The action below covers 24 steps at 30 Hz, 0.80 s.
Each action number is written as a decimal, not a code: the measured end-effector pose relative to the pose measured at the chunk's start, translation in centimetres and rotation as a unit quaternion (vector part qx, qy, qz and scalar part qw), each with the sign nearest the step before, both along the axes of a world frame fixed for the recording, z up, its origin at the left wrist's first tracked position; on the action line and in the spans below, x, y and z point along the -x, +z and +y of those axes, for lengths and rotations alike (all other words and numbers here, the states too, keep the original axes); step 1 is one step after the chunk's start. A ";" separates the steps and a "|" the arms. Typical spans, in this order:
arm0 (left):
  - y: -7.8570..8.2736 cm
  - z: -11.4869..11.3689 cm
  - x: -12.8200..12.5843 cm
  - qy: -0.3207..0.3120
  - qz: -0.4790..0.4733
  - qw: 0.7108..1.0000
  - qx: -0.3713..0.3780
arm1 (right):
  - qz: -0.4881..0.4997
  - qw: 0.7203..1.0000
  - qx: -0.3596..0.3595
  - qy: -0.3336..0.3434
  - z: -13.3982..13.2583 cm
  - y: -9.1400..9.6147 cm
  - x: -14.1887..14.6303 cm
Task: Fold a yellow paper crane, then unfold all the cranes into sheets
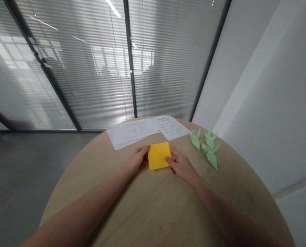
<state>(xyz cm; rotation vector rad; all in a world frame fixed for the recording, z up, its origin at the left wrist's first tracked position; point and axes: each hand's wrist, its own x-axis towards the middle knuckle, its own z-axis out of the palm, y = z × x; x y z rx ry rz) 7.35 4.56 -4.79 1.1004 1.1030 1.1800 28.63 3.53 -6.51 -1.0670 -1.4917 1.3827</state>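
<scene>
1. The yellow paper (158, 156), roughly square, was held between the left hand (137, 160) and the right hand (180, 165), over the middle of the curved tabletop (153, 206); whether it touched the wood could not be told.
2. On the left, the fingers gripped the paper's side edge, the thumb lying near its upper corner and the rest mostly hidden.
3. On the right, the fingers gripped the opposite edge, the thumb resting on the paper's face and the others curled around behind that edge.
4. Beyond the paper, toward the tabletop's far edge, lay overlapping white sheets (133, 132), with a printed sheet (171, 127) next to them on the right.
5. To the right of the right hand sat three pale green folded figures: a left one (196, 141), a far one (210, 139) and a near one (211, 159), grouped close together.
6. Behind stood a glass partition (98, 79) in dark framing (130, 58); a white wall (283, 103) rose at the right.
</scene>
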 end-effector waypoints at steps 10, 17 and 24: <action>0.5 -2.1 -2.5 -0.091 -0.068 0.993 0.033 | 0.052 0.994 -0.088 -0.032 0.1 -0.2 -0.1; 0.5 -2.1 -2.4 -0.089 -0.063 0.993 0.034 | 0.002 0.986 -0.139 -0.095 0.3 -0.6 -0.1; 0.8 -2.2 -2.5 -0.104 -0.060 0.992 0.043 | -0.053 0.956 -0.242 -0.156 -0.4 0.2 -0.4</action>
